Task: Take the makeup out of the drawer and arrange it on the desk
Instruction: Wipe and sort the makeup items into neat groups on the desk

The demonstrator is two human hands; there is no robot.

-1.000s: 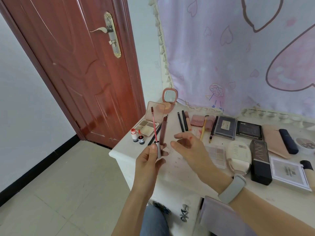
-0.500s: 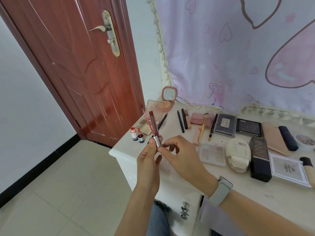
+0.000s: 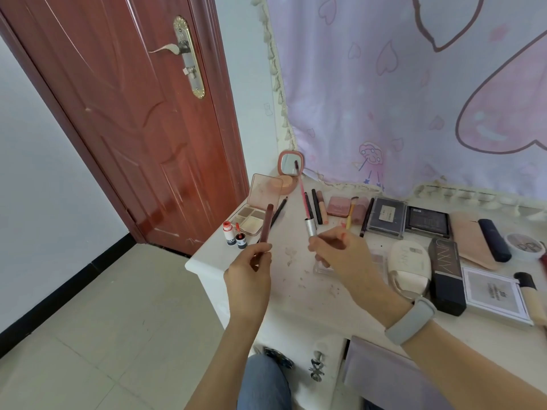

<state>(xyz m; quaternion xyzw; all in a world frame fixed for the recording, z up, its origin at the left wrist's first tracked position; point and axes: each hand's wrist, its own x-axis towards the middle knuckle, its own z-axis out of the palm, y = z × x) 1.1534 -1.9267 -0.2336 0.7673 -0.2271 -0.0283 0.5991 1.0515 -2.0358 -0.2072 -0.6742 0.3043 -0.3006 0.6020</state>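
Brown tube (image 3: 265, 224), wand (image 3: 305, 199) out

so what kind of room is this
Probably a bedroom at home, at a dressing table: a white desk covered in makeup, a small pink compact mirror, a reddish-brown wooden door, and a lilac heart-print curtain behind.

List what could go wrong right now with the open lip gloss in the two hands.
1. The right hand holds the wand by its silver cap, tip bare and raised; it may smear the small pink mirror or curtain behind it.
2. The left hand holds the uncapped tube tilted near the desk edge; gloss might spill, or a dropped tube could hit the floor.
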